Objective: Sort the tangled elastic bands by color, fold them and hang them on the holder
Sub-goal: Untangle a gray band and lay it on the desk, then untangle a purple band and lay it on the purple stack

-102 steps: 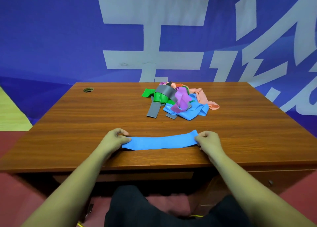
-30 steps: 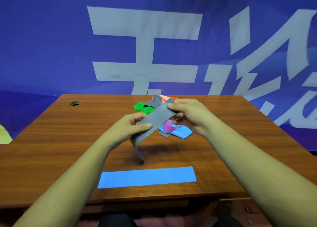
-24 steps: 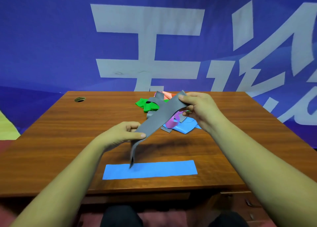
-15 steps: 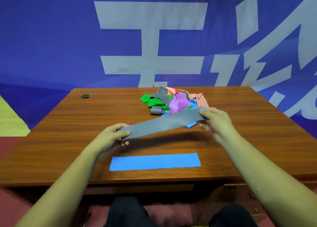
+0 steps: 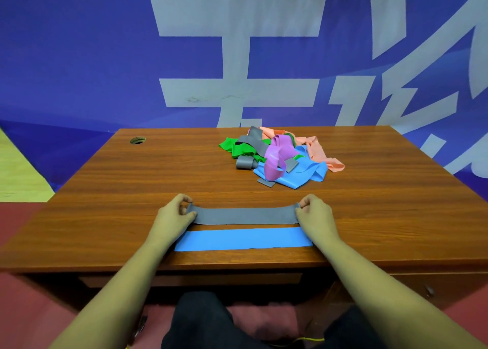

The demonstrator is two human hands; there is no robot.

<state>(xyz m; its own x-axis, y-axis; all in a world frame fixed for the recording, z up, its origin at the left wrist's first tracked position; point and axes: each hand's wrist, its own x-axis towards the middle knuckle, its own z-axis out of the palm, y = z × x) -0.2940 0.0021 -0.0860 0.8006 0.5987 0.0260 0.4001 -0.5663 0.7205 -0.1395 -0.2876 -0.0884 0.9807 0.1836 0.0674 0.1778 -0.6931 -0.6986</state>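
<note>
Wooden table [image 5: 132, 203] bears grey band [image 5: 245, 215], blue band [image 5: 244, 239], tangled pile [image 5: 280, 156]

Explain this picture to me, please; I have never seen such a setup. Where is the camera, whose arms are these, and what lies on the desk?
No machine here: a person works with two bare hands. The picture comes from a wide-angle camera worn on their head, looking forward and down, so both arms reach in from below. The left hand and the right hand each pinch one end of a grey band, pulled straight just above or on the wooden desk. Nearer the person lies a blue band, flat, beside it. Farther back sits a tangled pile of green, grey, purple, blue and peach bands. No holder is in view.
</note>
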